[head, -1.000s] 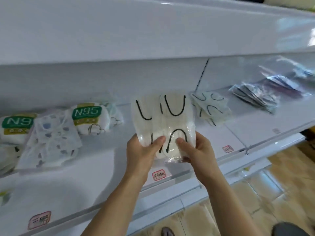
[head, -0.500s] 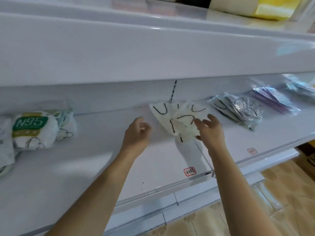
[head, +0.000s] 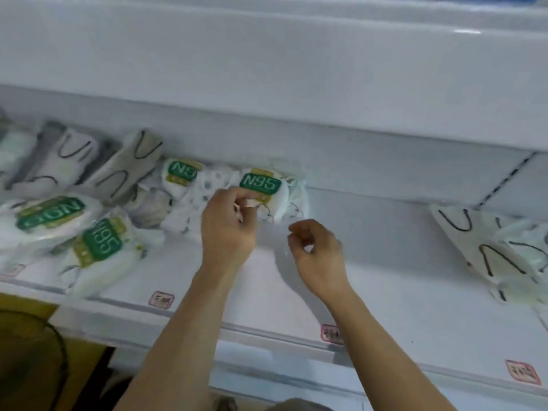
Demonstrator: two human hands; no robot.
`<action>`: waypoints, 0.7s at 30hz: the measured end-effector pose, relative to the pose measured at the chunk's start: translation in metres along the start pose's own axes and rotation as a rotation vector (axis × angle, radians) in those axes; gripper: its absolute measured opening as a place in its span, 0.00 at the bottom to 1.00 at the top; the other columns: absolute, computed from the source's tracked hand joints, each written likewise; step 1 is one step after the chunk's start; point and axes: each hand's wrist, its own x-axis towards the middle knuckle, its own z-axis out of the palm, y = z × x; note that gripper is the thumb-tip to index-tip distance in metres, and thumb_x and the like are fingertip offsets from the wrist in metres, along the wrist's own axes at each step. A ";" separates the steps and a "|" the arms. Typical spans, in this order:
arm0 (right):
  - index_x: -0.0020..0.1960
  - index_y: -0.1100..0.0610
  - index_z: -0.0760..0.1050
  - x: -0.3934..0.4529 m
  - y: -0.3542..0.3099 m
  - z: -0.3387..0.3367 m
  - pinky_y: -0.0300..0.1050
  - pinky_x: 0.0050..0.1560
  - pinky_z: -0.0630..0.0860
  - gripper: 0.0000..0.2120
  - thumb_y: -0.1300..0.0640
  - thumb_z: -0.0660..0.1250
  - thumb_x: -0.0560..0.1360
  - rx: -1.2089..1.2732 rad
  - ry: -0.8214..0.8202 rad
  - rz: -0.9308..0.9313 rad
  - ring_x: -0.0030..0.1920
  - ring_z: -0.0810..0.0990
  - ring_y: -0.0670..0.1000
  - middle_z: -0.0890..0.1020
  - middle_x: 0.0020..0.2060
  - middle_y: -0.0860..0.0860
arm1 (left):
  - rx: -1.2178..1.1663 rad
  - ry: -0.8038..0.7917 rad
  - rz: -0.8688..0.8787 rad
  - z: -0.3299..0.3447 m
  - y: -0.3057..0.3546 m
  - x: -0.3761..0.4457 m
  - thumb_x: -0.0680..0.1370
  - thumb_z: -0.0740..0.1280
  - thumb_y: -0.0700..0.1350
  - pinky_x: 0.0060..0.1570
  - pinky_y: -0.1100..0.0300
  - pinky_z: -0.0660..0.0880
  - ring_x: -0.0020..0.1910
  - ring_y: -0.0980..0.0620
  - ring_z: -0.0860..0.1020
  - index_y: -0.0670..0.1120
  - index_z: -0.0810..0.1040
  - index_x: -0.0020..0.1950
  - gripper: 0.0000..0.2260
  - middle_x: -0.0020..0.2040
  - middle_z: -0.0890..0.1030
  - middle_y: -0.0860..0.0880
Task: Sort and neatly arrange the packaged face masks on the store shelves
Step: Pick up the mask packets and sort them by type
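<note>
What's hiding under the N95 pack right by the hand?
Under the green-labelled N95 mask pack, a white dotted mask pack pokes out left and a clear bag right. The rest is covered.

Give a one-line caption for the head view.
Left hand reaches the N95 pack on the shelf; right hand hovers beside it.

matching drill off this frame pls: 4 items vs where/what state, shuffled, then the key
Items:
1. left hand
2. right hand
3. black-loop mask packs
4. pink price tag

States:
A. far right of the shelf
B. on the shelf's front edge
C. at the upright N95 pack, fingers on its lower edge
D. curled, holding nothing, above bare shelf

Pairs: 1-C, 2-D, 3-A, 4-B
</note>
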 end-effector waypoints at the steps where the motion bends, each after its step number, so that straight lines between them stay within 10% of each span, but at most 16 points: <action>1: 0.57 0.51 0.80 0.004 -0.012 0.017 0.31 0.45 0.70 0.09 0.58 0.68 0.78 0.026 -0.082 0.050 0.43 0.80 0.41 0.84 0.44 0.44 | 0.063 0.039 -0.060 -0.017 -0.015 0.010 0.74 0.62 0.47 0.50 0.55 0.76 0.49 0.49 0.79 0.45 0.82 0.58 0.17 0.52 0.82 0.47; 6: 0.60 0.53 0.80 0.030 -0.051 0.092 0.50 0.51 0.79 0.18 0.47 0.65 0.74 0.091 -0.278 0.222 0.45 0.84 0.52 0.87 0.46 0.50 | 0.316 -0.193 -0.420 -0.055 -0.075 0.038 0.72 0.62 0.51 0.62 0.43 0.70 0.65 0.35 0.73 0.41 0.70 0.72 0.29 0.65 0.76 0.36; 15: 0.51 0.52 0.80 0.027 -0.058 0.128 0.60 0.46 0.84 0.17 0.41 0.74 0.70 0.302 -0.025 0.324 0.39 0.86 0.56 0.87 0.38 0.52 | -0.178 -0.164 -0.298 -0.069 -0.095 0.033 0.76 0.74 0.45 0.46 0.66 0.74 0.48 0.57 0.82 0.51 0.79 0.57 0.10 0.48 0.83 0.59; 21: 0.58 0.63 0.79 0.022 -0.074 0.121 0.48 0.35 0.83 0.13 0.64 0.76 0.75 0.615 -0.086 0.327 0.43 0.88 0.59 0.88 0.46 0.58 | -0.534 -0.495 -0.520 -0.081 -0.107 0.037 0.68 0.79 0.43 0.56 0.49 0.82 0.53 0.51 0.85 0.50 0.77 0.63 0.25 0.54 0.86 0.51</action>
